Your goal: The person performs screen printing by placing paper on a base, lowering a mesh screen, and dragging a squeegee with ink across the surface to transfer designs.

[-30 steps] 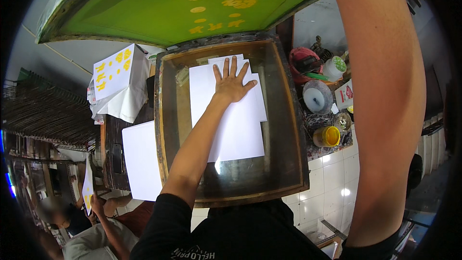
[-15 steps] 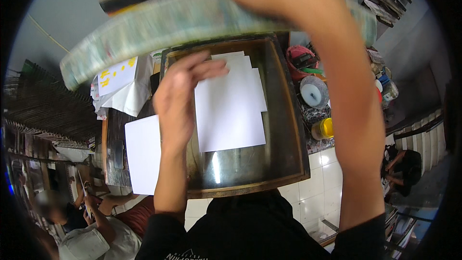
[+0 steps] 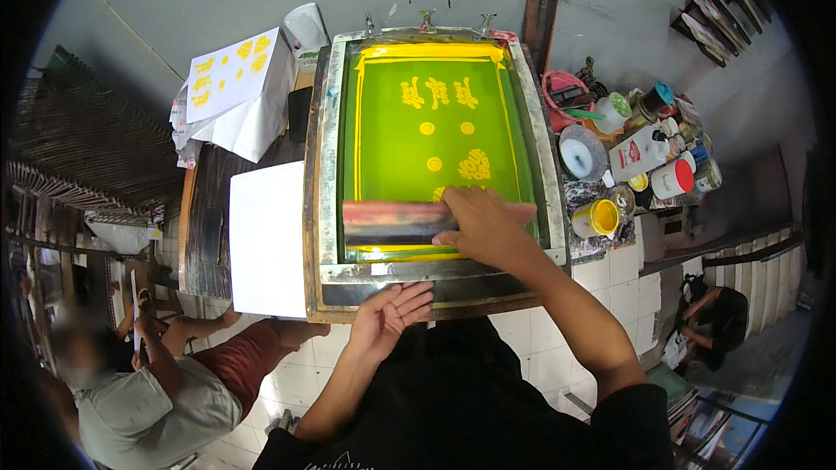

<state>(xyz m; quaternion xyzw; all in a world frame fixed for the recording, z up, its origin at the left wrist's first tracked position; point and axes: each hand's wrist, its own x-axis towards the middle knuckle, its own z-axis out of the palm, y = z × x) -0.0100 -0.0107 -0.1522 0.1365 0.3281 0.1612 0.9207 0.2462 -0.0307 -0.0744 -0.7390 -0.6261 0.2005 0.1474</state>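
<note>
The right hand (image 3: 483,224) gripped the squeegee (image 3: 401,223) at the screen frame's (image 3: 326,157) near end, ready to drag ink. The left hand (image 3: 387,318) lay open on the frame's near edge, steadying it.

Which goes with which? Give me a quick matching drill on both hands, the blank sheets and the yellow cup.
Things:
1. right hand
2. left hand
3. blank white sheets
4. yellow cup

Places:
A. left of the screen frame, on the table
B. gripping the squeegee on the green mesh
C. among the paint pots, right of the frame
D. flat on the frame's near edge

Pairs: 1-B, 2-D, 3-A, 4-C
</note>
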